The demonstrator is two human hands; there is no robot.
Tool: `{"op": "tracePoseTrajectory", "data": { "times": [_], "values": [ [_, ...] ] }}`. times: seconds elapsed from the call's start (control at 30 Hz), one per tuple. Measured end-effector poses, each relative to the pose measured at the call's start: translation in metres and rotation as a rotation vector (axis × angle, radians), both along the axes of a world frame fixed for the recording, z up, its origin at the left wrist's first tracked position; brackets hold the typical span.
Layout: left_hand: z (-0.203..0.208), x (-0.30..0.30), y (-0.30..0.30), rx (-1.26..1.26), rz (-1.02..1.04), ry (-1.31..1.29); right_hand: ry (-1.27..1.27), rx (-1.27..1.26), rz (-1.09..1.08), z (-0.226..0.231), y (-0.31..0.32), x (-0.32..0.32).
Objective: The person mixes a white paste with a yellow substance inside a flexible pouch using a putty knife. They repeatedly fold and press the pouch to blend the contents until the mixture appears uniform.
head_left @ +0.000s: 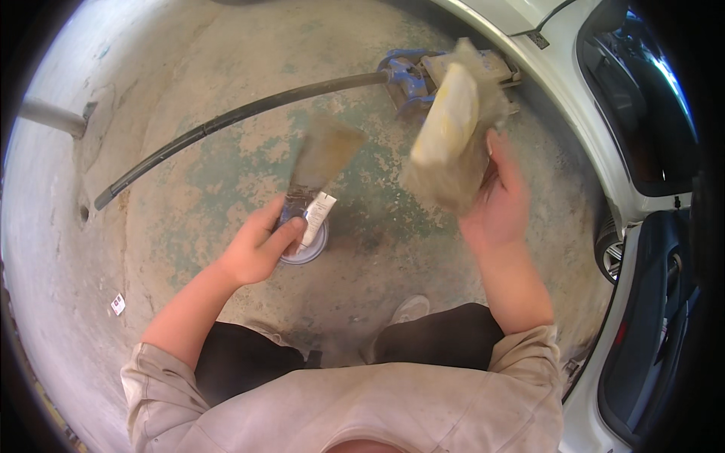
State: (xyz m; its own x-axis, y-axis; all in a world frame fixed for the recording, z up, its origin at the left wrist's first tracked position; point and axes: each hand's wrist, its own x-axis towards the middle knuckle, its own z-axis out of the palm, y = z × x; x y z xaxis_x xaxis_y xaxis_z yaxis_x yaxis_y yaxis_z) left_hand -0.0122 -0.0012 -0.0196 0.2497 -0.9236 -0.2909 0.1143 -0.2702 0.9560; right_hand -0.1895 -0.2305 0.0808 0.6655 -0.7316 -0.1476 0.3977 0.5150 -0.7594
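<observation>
My left hand point(260, 243) is closed round a wide scraper point(325, 151), its blade pointing away from me and blurred. A small white tube point(318, 214) lies against that hand's thumb, seemingly held along with the scraper. Just behind these shows the pale rim of a round can point(316, 251); whether it stands on the floor or is held I cannot tell. My right hand point(498, 204) grips a flat greyish board point(434, 185), tilted and smeared by motion. On the board's face is a thick whitish-yellow mass point(447, 121) like putty. The fingers behind the board are hidden.
A blue floor jack point(411, 83) stands beyond the board, its long black handle point(249, 111) reaching left across the worn concrete floor point(249, 162). At right is a white car point(563, 98) with an open door point(649, 302). A grey pipe point(53, 115) juts in at left.
</observation>
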Motion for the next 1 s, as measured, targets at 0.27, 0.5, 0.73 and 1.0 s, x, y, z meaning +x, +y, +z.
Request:
{"op": "tracePoseTrajectory", "data": {
  "times": [0.27, 0.5, 0.73, 1.0],
  "values": [
    [0.031, -0.007, -0.002, 0.022, -0.240, 0.647, 0.328, -1.040, -0.126, -0.033, -0.003, -0.009],
    [0.023, -0.002, 0.003, -0.018, -0.180, 0.609, 0.321, -1.630, 0.173, -0.012, -0.005, 0.006],
    [0.019, 0.002, 0.010, -0.100, -0.146, 0.630, 0.590, -1.659, 0.652, -0.027, -0.022, -0.004],
    [0.018, 0.000, 0.010, -0.060, -0.197, 0.607, 0.438, -1.319, 0.268, -0.007, -0.006, -0.005]
  ]
}}
